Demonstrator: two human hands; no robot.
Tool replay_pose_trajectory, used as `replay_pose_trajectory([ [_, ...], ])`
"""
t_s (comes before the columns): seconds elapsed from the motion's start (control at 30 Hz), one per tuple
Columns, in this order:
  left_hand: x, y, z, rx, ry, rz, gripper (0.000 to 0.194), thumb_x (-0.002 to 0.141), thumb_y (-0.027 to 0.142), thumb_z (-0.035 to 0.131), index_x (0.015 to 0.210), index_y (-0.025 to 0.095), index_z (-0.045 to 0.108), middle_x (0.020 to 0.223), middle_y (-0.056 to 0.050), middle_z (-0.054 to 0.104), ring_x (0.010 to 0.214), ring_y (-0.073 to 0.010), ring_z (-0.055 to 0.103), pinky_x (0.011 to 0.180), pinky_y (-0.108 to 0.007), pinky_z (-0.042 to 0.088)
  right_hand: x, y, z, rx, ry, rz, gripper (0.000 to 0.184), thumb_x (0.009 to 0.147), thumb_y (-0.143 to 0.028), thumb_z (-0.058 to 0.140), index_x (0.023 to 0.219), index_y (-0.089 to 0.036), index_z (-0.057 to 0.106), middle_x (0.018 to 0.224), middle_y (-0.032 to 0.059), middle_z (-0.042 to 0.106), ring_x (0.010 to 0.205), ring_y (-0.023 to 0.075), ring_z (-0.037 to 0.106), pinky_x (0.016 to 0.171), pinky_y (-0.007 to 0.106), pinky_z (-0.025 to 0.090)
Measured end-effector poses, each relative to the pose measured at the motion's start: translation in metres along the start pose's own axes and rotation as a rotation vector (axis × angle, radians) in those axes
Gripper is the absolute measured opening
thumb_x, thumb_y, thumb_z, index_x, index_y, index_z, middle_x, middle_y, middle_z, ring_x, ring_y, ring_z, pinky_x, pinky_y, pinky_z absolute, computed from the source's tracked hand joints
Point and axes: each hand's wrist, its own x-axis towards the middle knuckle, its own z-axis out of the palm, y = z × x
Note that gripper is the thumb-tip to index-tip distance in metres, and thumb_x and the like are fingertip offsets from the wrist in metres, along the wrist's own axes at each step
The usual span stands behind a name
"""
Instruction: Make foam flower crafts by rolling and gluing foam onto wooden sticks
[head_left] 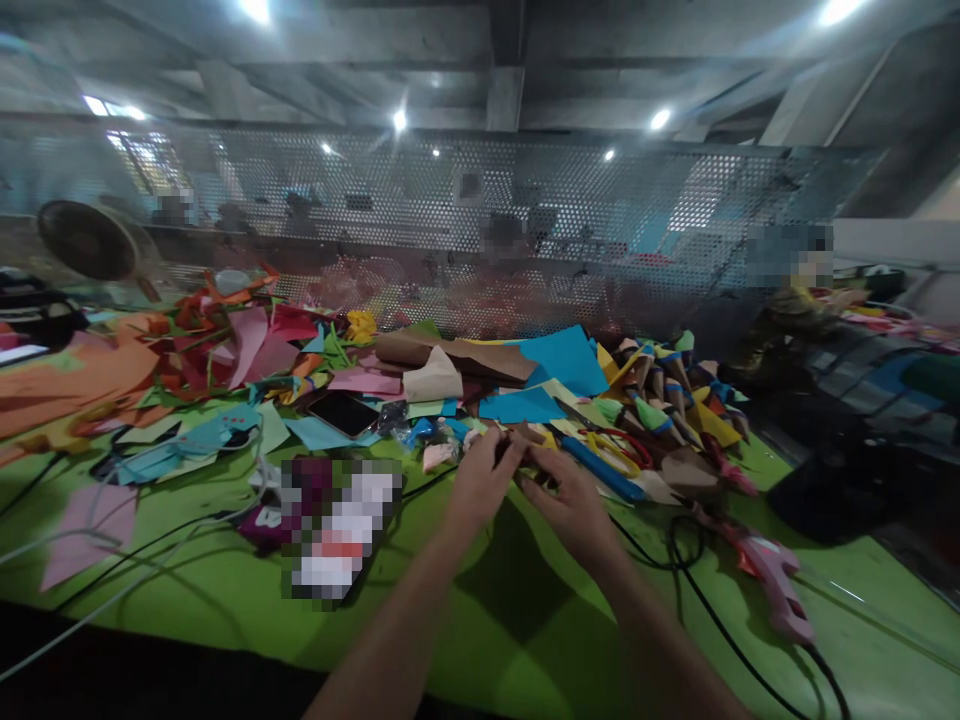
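Close together above the green tabletop, both my hands pinch at a small brown piece of sheet material. Its edge shows over the fingertips; the rest is hidden, and I cannot tell whether it is paper or felt. My left hand has its thumb and fingers pressed together on the left side. On the right side, the bent fingers of my right hand close on it. Just beyond my right hand lie a blue-handled cutter or similar tool and scissors with red and yellow handles.
A pink glue gun with a black cord lies at right. A phone and a lit, blurred-out screen are on the left. Coloured sheets and brown cone shapes pile up behind. A fan stands far left; a person sits far right.
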Motion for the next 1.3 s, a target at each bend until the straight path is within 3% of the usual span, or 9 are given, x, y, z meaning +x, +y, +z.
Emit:
replay_pose_trajectory([
  [0.13,0.005,-0.003,-0.004,-0.102,0.122,-0.046,0.027,0.094,0.033,0.048,0.069,0.024,0.05,0.071,0.0,0.057,0.072,-0.0176,0.054,0.067,-0.029,0.042,-0.002,-0.006,0.0,-0.101,-0.018,-0.114,0.035,0.088,-0.033,0.062,0.122,-0.03,0.07,0.122,0.0061,0.072,0.113,0.0292,0.062,0.096,0.043,0.047],
  [0.2,0.008,-0.006,-0.01,-0.115,0.208,-0.089,0.027,0.094,0.033,0.045,0.069,0.024,0.048,0.069,0.001,0.053,0.069,-0.0166,0.053,0.065,-0.028,0.041,-0.002,-0.005,-0.002,-0.15,0.025,-0.125,0.022,0.092,-0.037,0.058,0.105,-0.028,0.075,0.108,0.0055,0.075,0.105,0.0268,0.065,0.091,0.039,0.048],
  [0.33,0.015,-0.011,-0.022,-0.151,0.405,-0.139,0.009,0.085,0.029,0.056,0.089,0.023,0.051,0.08,0.002,0.055,0.074,-0.0151,0.055,0.071,-0.026,0.043,0.003,0.007,-0.003,-0.297,0.098,-0.053,0.034,0.095,-0.045,0.053,0.072,-0.023,0.067,0.075,0.006,0.07,0.077,0.0244,0.063,0.072,0.035,0.046],
  [0.43,0.018,-0.012,-0.026,-0.181,0.512,-0.152,0.03,0.076,0.022,0.062,0.103,0.023,0.048,0.089,0.002,0.055,0.074,-0.0131,0.055,0.071,-0.025,0.043,0.01,0.014,0.002,-0.387,0.061,-0.01,0.021,0.092,-0.037,0.059,0.081,-0.022,0.068,0.082,0.0061,0.072,0.081,0.0251,0.063,0.072,0.034,0.044],
  [0.57,0.018,-0.009,-0.027,-0.226,0.549,-0.157,0.032,0.078,0.023,0.061,0.107,0.023,0.048,0.085,0.003,0.054,0.069,-0.0116,0.053,0.067,-0.024,0.043,0.023,0.012,0.019,-0.513,-0.017,0.019,0.016,0.082,-0.018,0.067,0.098,-0.021,0.07,0.103,0.0087,0.074,0.099,0.0278,0.064,0.081,0.035,0.043],
  [0.73,0.017,-0.006,-0.025,-0.267,0.541,-0.164,0.024,0.08,0.023,0.061,0.102,0.021,0.052,0.082,0.003,0.056,0.07,-0.0121,0.055,0.069,-0.024,0.044,0.036,0.003,0.039,-0.605,-0.014,0.085,0.017,0.071,-0.012,0.075,0.087,-0.016,0.07,0.099,0.0171,0.073,0.1,0.0336,0.065,0.082,0.038,0.04],
  [0.93,0.018,-0.009,-0.026,-0.371,0.58,-0.188,0.017,0.086,0.03,0.056,0.099,0.022,0.05,0.089,0.001,0.056,0.083,-0.0141,0.057,0.077,-0.026,0.045,0.044,0.01,0.022,-0.495,0.074,0.158,0.008,0.081,-0.027,0.069,0.076,-0.02,0.069,0.081,0.0095,0.074,0.078,0.0273,0.067,0.066,0.033,0.04],
  [1.1,0.014,-0.008,-0.015,-0.491,0.415,-0.312,0.022,0.084,0.04,0.061,0.095,0.021,0.056,0.089,-0.002,0.062,0.08,-0.0163,0.062,0.077,-0.029,0.048,0.043,0.02,0.003,-0.279,0.208,0.148,0.03,0.084,-0.047,0.062,0.08,-0.018,0.067,0.076,0.006,0.073,0.072,0.0236,0.066,0.062,0.03,0.044],
  [1.3,0.005,-0.003,0.002,-0.625,0.056,-0.388,0.037,0.072,0.048,0.079,0.093,0.018,0.074,0.101,-0.011,0.075,0.096,-0.0269,0.068,0.091,-0.04,0.049,0.029,0.018,0.023,-0.075,0.274,0.074,0.032,0.089,-0.048,0.055,0.087,-0.017,0.064,0.08,0.007,0.073,0.071,0.0214,0.066,0.063,0.03,0.049],
])
